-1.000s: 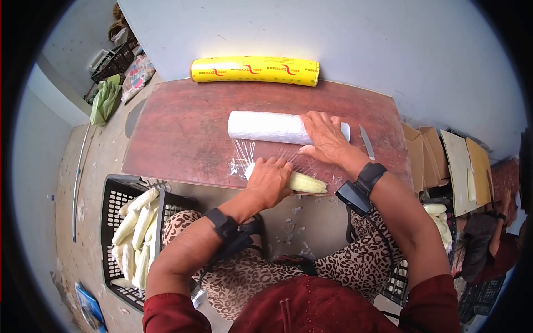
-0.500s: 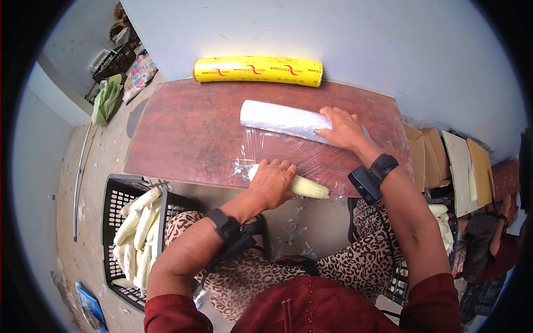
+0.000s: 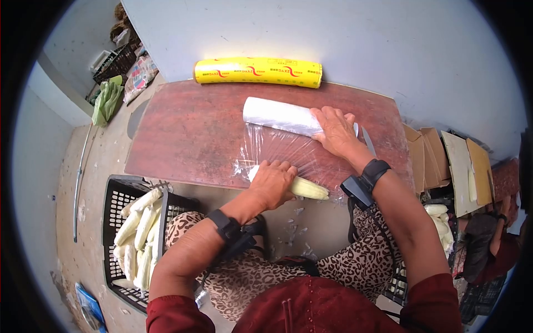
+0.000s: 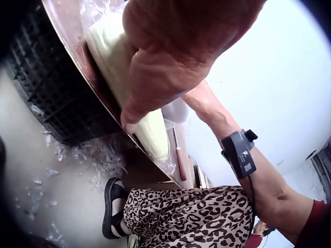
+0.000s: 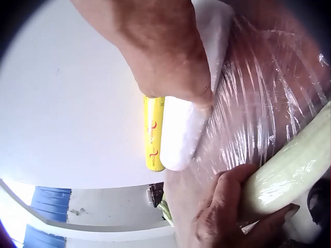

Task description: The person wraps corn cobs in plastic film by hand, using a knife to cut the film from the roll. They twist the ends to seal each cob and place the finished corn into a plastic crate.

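Note:
My left hand point(image 3: 273, 183) grips a pale ear of corn point(image 3: 310, 188) at the table's front edge, fingers over the top and thumb along the near side. In the right wrist view, clear film lies against the ear point(image 5: 289, 165). My right hand point(image 3: 336, 132) holds the right part of a white roll of cling film point(image 3: 277, 115), fingers over it and thumb on its near side. A sheet of stretched film point(image 3: 272, 145), wrinkled into lines, spans from roll to ear. Just right of the roll lies a knife point(image 3: 368, 141), partly hidden by my right hand and wrist.
A yellow wrapped roll point(image 3: 258, 72) lies along the back of the reddish table point(image 3: 177, 127), by the wall. Left of my legs stands a black crate point(image 3: 111, 233) of corn ears point(image 3: 133, 222). Cardboard point(image 3: 427, 155) leans at the right. Film scraps point(image 3: 291, 233) litter the floor.
The cling film roll has moved away from the corn, with a longer sheet of film now stretched between them. My right hand moved with it, then slightly left; the left hand stayed almost still.

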`<state>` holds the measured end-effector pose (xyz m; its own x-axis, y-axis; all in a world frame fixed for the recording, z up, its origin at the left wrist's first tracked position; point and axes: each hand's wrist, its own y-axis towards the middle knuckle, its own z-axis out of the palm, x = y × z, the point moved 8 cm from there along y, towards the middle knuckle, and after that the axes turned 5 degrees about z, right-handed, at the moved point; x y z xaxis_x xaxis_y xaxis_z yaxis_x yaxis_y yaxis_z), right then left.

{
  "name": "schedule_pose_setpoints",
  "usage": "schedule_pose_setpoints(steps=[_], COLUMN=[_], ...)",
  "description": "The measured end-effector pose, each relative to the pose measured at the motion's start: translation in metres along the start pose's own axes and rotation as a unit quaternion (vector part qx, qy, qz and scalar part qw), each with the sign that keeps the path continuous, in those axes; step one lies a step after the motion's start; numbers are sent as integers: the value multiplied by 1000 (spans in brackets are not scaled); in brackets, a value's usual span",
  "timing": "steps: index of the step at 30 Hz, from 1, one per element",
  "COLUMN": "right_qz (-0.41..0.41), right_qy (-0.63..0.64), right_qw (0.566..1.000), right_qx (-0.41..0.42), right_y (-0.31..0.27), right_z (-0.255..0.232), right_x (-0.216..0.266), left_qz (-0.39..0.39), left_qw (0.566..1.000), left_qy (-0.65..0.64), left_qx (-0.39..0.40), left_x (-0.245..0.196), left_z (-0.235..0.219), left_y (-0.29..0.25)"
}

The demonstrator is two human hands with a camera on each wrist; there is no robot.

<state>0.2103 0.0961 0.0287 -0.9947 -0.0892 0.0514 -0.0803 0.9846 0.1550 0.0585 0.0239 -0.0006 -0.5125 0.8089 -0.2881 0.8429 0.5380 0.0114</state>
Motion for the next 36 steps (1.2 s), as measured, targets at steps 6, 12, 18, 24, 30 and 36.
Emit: schedule_pose_setpoints(steps=[6, 12, 18, 24, 30, 36], right_qz=[111, 122, 92, 70, 4, -60], right_qy=[44, 39, 44, 52, 66, 103], right_qw=[993, 991, 995, 996, 997, 993], right_qx=[-21, -34, -17, -22, -31, -22], right_y=[14, 13, 10, 3, -4, -13], right_z=[-10, -11, -8, -16, -20, -18], right_x=[-32, -41, -37, -30, -10, 12], left_qz=[4, 4, 7, 4, 1, 5], left_qw=[1000, 1000, 1000, 1000, 1000, 1000], left_qy=[-2, 3, 8, 11, 10, 16], left_qx=[18, 21, 19, 23, 27, 22], left_x=[-1, 0, 0, 0, 1, 3], left_z=[-1, 0, -1, 0, 1, 4], left_y=[0, 1, 1, 0, 1, 0])
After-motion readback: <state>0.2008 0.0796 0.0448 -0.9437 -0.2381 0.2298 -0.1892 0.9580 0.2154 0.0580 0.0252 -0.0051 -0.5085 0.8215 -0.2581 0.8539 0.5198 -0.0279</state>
